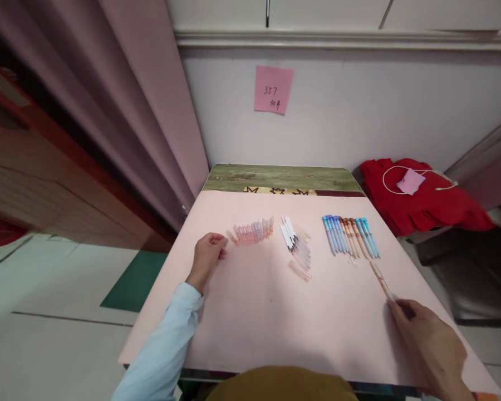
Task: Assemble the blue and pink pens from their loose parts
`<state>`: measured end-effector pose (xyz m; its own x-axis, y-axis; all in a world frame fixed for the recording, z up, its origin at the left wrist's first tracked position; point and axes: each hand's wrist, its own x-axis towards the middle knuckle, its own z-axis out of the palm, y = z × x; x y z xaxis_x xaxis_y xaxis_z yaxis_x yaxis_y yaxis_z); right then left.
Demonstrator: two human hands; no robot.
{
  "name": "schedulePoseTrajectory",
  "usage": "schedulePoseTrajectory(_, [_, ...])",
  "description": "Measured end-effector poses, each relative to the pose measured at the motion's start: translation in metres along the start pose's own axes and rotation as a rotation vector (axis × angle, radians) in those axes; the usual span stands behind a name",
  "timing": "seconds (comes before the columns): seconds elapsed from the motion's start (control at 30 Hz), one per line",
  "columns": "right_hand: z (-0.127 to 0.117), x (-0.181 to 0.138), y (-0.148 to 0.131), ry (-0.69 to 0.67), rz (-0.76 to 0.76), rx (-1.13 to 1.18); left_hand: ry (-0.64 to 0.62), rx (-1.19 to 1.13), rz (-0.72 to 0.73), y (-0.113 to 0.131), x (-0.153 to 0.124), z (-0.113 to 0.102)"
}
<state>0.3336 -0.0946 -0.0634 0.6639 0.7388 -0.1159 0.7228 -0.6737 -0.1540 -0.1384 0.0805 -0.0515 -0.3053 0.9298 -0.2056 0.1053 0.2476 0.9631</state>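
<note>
My right hand [428,337] is closed around the lower end of a pale pen [382,279] at the table's right side; its upper end points away from me, near the finished-looking pens. My left hand [209,256] is closed in a pinch at the left end of a row of clear plastic pen parts [253,233], its fingertips on the leftmost piece [231,238]. Between the hands lie white pen refills [289,234] with dark tips, and more clear plastic parts [300,269]. Blue, brown and turquoise-topped pens [350,236] lie side by side at the right.
Tiny pale pieces [353,260] lie below the row of pens. Pink paper [250,317] covers most of the table. A red cloth [434,200] with a white cord lies to the right, and a pink curtain [150,83] hangs at the left. A pink note [273,90] sticks to the wall.
</note>
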Motion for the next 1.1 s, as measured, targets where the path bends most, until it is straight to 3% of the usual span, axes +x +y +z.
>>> schedulePoseTrajectory(0.17, [-0.005,-0.005,-0.009,0.096,0.005,0.102,-0.017,0.332,-0.109,0.005,0.028,0.014])
schedulePoseTrajectory(0.23, [-0.008,-0.006,-0.029,0.18,-0.04,0.208,-0.045,0.321,-0.166,0.004,0.033,0.018])
schedulePoseTrajectory(0.3, [-0.011,-0.008,-0.059,0.228,-0.179,0.35,-0.062,0.275,-0.193,0.004,0.036,0.022])
schedulePoseTrajectory(0.37, [-0.012,-0.009,-0.097,0.164,-0.379,0.465,-0.069,0.236,-0.208,0.003,0.037,0.023])
schedulePoseTrajectory(0.47, [-0.009,-0.008,-0.155,0.033,-0.587,0.432,-0.047,0.166,-0.209,0.002,0.032,0.022])
schedulePoseTrajectory(0.6, [0.001,-0.007,-0.219,-0.061,-0.671,0.304,0.001,0.012,-0.118,0.001,0.01,0.021])
schedulePoseTrajectory(0.7, [0.009,-0.007,-0.251,-0.108,-0.688,0.174,-0.087,-0.245,-0.053,0.006,-0.013,0.024])
schedulePoseTrajectory(0.93, [0.023,-0.001,-0.279,-0.148,-0.582,0.034,-0.325,-0.65,-0.183,0.035,-0.057,0.049])
schedulePoseTrajectory(1.1, [0.02,0.001,-0.282,-0.149,-0.559,0.022,-0.322,-0.827,-0.315,0.044,-0.067,0.061])
